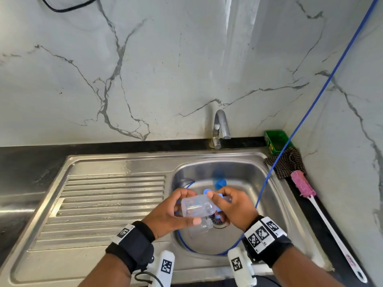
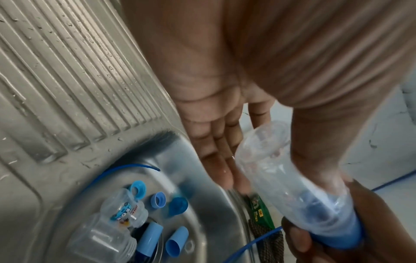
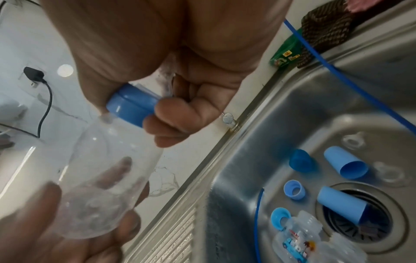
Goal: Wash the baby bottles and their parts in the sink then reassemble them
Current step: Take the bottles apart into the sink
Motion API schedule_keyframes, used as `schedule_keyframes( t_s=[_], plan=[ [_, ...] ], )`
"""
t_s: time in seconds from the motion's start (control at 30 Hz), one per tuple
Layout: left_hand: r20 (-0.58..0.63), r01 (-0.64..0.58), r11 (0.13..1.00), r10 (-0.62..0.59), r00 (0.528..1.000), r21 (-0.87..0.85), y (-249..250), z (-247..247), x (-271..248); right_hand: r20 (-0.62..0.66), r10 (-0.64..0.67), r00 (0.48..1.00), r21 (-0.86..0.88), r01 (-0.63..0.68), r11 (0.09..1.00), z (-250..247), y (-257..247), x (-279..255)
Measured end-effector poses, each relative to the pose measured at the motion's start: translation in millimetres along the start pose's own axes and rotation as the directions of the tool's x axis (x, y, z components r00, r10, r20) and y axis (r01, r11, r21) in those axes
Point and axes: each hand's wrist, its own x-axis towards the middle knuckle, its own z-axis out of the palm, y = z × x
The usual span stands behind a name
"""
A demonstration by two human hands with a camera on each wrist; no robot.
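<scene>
Hands (image 1: 207, 210) around unlabelled bottle (image 1: 196, 208)

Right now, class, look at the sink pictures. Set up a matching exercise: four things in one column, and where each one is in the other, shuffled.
Things:
1. clear bottle
2. pink brush
3. printed bottle
4. green box

Places:
A. lying in the sink basin by the drain
B. in the corner by the wall
C. held in both hands
D. on the dark counter right of the sink

Pairs: 1-C, 2-D, 3-A, 4-B
</scene>
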Motion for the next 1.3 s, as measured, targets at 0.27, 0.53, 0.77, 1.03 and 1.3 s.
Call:
schedule_keyframes(
  t_s=[0.27,0.53,0.77,1.03,1.3],
  plan=[
    [-0.020,0.110,0.988,-0.112,0.993,-0.113,0,19,8,0.003,-0.016,1.000,0.026,0.016,1.000,-20,5,-1],
    [-0.077,0.085,0.995,-0.080,0.994,0.058,-10,22,25,0.066,0.000,0.998,0.002,0.000,1.000,-30,15,5],
    [0.039,0.276,0.960,-0.274,0.961,-0.046,-13,29,43,0.137,0.023,0.990,0.046,-0.029,0.998,-44,28,19],
    [0.045,0.214,0.815,-0.281,0.959,0.539,-32,37,89,0.108,-0.001,0.994,-0.094,0.011,0.996,-73,68,54],
    [0.113,0.021,0.292,-0.435,0.893,0.956,-85,65,163,0.083,0.098,0.992,-0.187,-0.082,0.979,-105,108,82]
  ],
)
